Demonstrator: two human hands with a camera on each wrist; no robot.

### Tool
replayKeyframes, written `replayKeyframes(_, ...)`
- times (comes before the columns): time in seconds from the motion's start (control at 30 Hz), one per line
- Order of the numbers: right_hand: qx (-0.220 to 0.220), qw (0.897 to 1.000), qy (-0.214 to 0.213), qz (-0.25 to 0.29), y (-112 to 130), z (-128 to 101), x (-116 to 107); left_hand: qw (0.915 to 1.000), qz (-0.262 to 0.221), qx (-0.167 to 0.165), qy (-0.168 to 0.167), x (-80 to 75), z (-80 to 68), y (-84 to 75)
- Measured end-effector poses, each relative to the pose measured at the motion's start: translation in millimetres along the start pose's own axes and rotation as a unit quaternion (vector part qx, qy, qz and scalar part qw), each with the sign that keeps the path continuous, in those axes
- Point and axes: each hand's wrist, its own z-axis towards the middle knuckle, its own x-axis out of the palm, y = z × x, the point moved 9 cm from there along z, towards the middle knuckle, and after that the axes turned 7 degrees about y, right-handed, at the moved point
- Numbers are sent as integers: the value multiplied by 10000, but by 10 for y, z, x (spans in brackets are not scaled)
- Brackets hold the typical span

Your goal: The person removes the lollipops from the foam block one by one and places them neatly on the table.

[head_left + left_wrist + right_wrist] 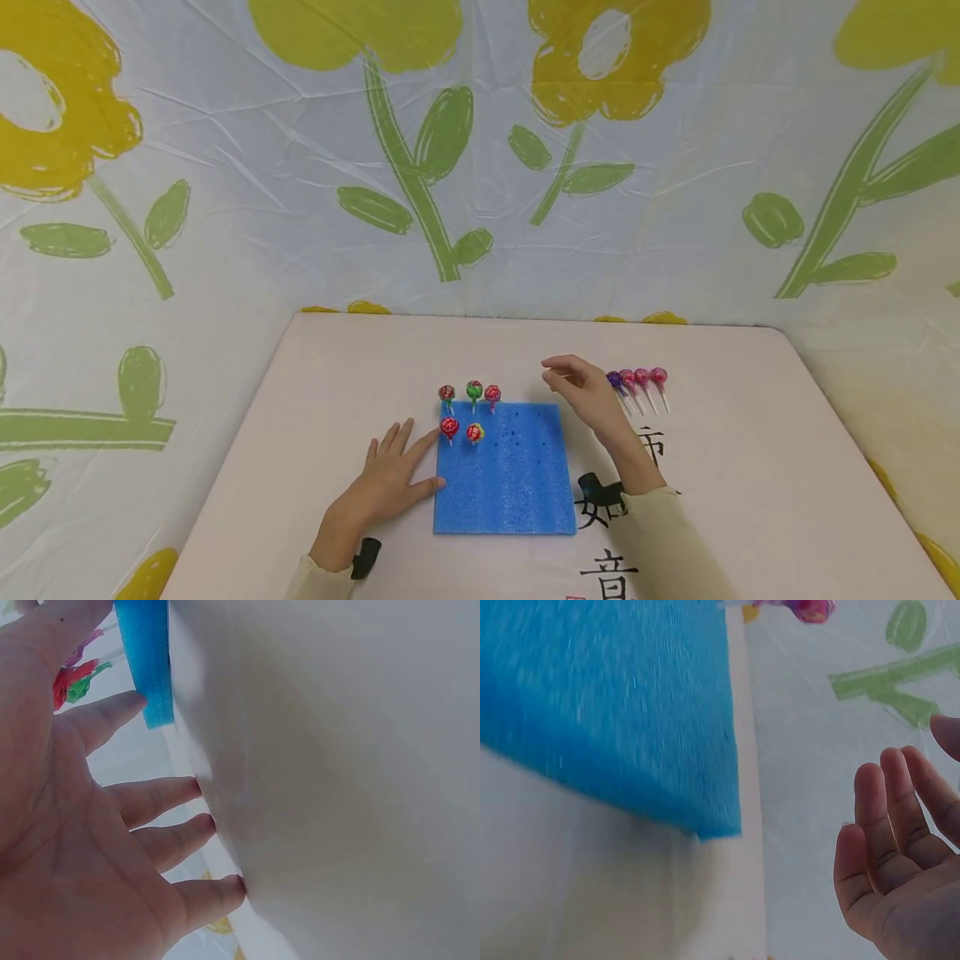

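Holding nothing in loosely bent right hand (591,398), just left of 4 round pink-and-purple lollipops (642,377); touching square blue foam (502,492) with spread left hand (384,483).

Soft, even light fills the head view, with only faint shadow on the table (360,358) beyond the right edge of the blue foam board (504,493). Both wrist views are dimmer and greyer: the left hand's (82,825) palm lies in shade, and streaky blur smears the board's top.

Foam bd (504,492) rough, prob matt
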Motion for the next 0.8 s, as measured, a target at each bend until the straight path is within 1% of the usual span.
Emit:
replayKeyframes(0.13, -109, 9997, 126, 170, 37, 49, 148, 10000, -7, -25, 6, 8, -3, 8)
replayKeyframes(0.3, -44, 9990, 301, 335, 43, 96, 305, 10000, 5, -63, 28, 15, 0, 19)
replayKeyframes(0.37, -24, 9978, 454, 477, 42, 114, 374, 10000, 11, -66, 32, 15, 4, 20)
replayKeyframes(0.5, 30, 9945, 748, 731, 29, 160, 497, 10000, 15, -55, 16, 12, 6, 21)
replayKeyframes(0.6, 156, 9920, 943, 830, -12, 188, 572, 10000, 13, -58, 14, 15, 9, 25)
replayKeyframes(0.8, 442, 9820, 1461, 1109, -110, 207, 718, 10000, 19, -77, 8, 30, 18, 37)
